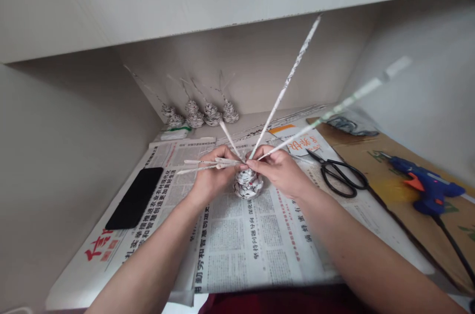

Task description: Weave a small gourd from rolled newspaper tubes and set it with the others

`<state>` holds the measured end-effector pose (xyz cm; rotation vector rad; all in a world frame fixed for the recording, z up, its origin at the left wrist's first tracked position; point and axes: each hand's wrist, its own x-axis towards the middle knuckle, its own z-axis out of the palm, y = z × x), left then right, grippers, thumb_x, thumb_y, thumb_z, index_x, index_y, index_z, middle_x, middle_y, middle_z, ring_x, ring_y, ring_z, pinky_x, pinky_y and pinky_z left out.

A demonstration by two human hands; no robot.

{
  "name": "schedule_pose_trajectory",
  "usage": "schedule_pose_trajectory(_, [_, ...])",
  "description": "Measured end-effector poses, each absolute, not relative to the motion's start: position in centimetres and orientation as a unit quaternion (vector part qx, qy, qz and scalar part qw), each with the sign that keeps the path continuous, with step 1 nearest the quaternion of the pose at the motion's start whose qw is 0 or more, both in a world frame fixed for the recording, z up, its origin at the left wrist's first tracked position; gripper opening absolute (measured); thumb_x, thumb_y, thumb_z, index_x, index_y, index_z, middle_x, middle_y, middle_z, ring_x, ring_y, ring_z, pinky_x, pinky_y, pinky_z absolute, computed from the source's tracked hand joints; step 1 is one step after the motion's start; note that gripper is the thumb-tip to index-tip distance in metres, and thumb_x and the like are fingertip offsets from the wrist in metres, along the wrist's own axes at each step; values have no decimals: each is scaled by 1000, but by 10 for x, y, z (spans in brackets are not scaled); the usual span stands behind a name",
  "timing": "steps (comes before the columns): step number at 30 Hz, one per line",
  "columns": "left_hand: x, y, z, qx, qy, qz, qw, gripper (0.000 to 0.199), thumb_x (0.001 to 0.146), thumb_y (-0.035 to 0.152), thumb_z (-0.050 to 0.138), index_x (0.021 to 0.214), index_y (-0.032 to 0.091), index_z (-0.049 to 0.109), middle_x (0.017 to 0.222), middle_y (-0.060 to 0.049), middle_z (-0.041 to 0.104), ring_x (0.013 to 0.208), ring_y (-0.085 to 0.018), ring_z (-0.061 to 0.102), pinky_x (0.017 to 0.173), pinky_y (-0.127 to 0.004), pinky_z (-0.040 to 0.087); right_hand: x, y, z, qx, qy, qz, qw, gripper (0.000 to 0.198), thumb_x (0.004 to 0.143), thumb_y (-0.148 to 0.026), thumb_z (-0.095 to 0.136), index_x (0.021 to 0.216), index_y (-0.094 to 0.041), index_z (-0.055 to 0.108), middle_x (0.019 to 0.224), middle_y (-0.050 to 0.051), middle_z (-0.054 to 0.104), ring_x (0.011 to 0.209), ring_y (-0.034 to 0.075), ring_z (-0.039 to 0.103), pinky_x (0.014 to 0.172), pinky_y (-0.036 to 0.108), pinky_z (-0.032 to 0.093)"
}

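One woven paper piece point(248, 188), long axis roughly upright, on newspaper point(230, 254), between and just below both hands, neither clearly nearer; paper tubes point(288, 81), several, splaying from its top; left hand point(211, 175), fingers closed on tubes there; right hand point(282, 171), thumb and fingertips pinched together on tubes opposite.

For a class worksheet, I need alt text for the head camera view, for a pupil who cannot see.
A left hand and right hand hold paper sticks atop a small woven paper bundle over newspaper. A black phone lies left, scissors and a blue glue gun right; four similar bundles stand behind.
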<state>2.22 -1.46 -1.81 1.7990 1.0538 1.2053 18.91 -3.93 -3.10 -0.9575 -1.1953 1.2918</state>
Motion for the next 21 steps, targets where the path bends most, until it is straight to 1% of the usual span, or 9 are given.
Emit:
schedule_pose_trajectory(6, [21,-13,-19,684,370,473,415,28,66,23,78,62,17,51,81,-2,69,74,-15,64,68,-27,49,197,-40,-26,-378,-507,580,513,23,70,-34,77,71,-20,59,67,-2,65,56,12,59,56,28,50])
schedule_pose_trajectory(8, [21,-12,-19,684,365,466,427,30,65,23,80,62,17,50,81,-2,69,75,-15,64,69,-27,50,200,-39,-24,-372,-513,591,499,21,70,-34,77,72,-20,62,67,-1,66,58,13,61,57,30,52])
schedule_pose_trajectory(12, [20,-10,-20,694,363,473,404,32,65,24,81,62,16,50,77,-1,68,71,-13,63,67,-26,50,206,-34,-23,-373,-470,626,498,22,67,-35,80,75,-18,68,74,2,69,71,15,66,72,34,56])
schedule_pose_trajectory(13, [20,-10,-21,696,360,477,398,32,65,24,81,61,16,50,77,-1,68,71,-13,63,67,-26,50,207,-32,-24,-383,-449,631,504,22,67,-34,80,76,-17,69,76,3,70,73,15,66,73,34,56])
schedule_pose_trajectory(14, [20,-10,-21,699,354,479,395,31,66,24,80,61,16,50,77,-1,68,71,-13,63,67,-26,50,208,-30,-25,-397,-431,630,509,22,67,-34,81,76,-17,70,76,3,71,74,15,66,71,32,56])
schedule_pose_trajectory(17, [20,-10,-23,706,333,472,410,29,65,22,81,63,16,52,78,-2,69,71,-13,64,67,-25,51,206,-26,-30,-448,-398,613,515,19,67,-30,80,74,-15,71,71,4,71,66,14,65,56,23,53])
schedule_pose_trajectory(19, [19,-9,-24,705,321,461,433,28,65,19,81,64,16,53,79,-2,70,72,-14,65,67,-26,51,203,-24,-33,-465,-385,608,515,16,68,-28,79,72,-14,71,67,3,70,59,12,63,49,21,50])
schedule_pose_trajectory(21, [18,-9,-23,702,314,448,455,26,64,18,81,65,15,54,80,-2,71,73,-14,66,69,-27,52,199,-23,-36,-473,-376,608,516,15,68,-27,79,69,-14,70,63,2,69,53,11,60,46,21,49])
